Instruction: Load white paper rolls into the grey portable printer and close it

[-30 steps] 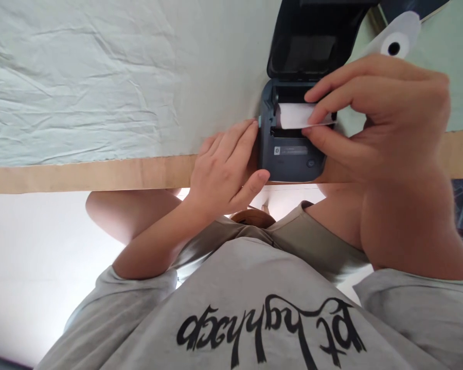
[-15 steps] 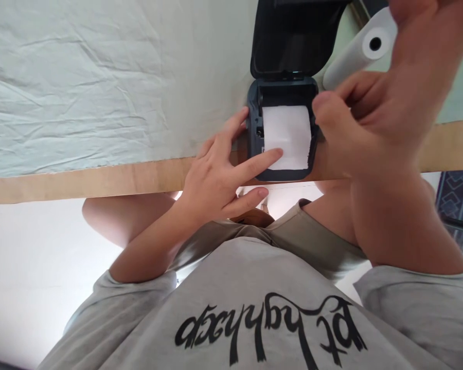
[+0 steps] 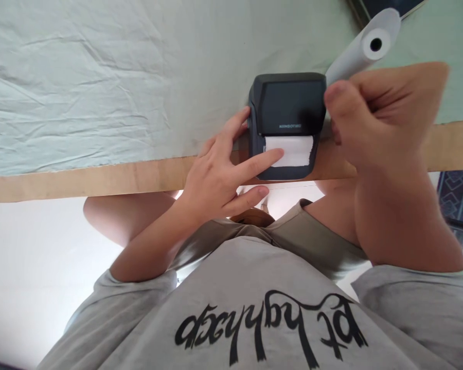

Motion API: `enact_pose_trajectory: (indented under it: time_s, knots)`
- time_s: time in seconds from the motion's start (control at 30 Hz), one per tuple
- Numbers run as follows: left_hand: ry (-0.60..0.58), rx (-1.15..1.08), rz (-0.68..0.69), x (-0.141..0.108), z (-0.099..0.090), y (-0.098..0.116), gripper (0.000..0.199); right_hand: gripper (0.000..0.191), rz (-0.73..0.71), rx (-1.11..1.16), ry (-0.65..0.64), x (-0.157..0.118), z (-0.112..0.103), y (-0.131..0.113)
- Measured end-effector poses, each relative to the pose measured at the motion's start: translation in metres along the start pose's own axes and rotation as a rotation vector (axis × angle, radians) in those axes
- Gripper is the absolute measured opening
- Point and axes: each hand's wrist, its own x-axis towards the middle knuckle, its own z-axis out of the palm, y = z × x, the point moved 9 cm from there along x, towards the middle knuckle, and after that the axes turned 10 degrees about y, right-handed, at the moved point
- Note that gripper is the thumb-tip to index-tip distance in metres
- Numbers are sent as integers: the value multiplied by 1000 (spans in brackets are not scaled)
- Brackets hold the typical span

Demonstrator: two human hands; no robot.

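Observation:
A small dark label printer (image 3: 289, 103) stands at the table's front edge with its lid down. White paper (image 3: 295, 151) sticks out from under the lid over the printer's front. My left hand (image 3: 219, 174) is spread at the printer's left side, its index fingertip on the paper and other fingers against the casing. My right hand (image 3: 381, 113) is at the printer's right side, fingers curled and thumb by the lid's right edge. Nothing shows in it, though its palm side is partly hidden.
A white paper roll (image 3: 364, 49) with a black core lies behind my right hand. Beyond it is a dark flat object (image 3: 386, 6) at the top edge. A pale wrinkled cloth (image 3: 100, 87) covers the table behind its wooden edge (image 3: 81, 180).
The printer's lid has swung down from upright to closed over the paper. My right hand has come down towards me beside the printer. My left hand has stayed in place.

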Motion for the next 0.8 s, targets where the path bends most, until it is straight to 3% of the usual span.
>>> enact_pose_trajectory:
  time_s: [0.07,0.2,0.53,0.67,0.8]
  knots:
    - [-9,7,-39,1,0,-1,62,66,-55,-53,-46,1,4,-5]
    - [-7,14,-116,4,-1,-4,79,63,28,-44,-91,6,10,8]
    - [42,55,-143,5,4,-6,80,63,72,-42,-74,6,12,6]
    - [54,35,-112,4,6,-7,78,59,-28,-32,-39,1,12,10]
    - [93,3,-126,4,5,-10,79,49,-232,-42,79,-5,7,10]
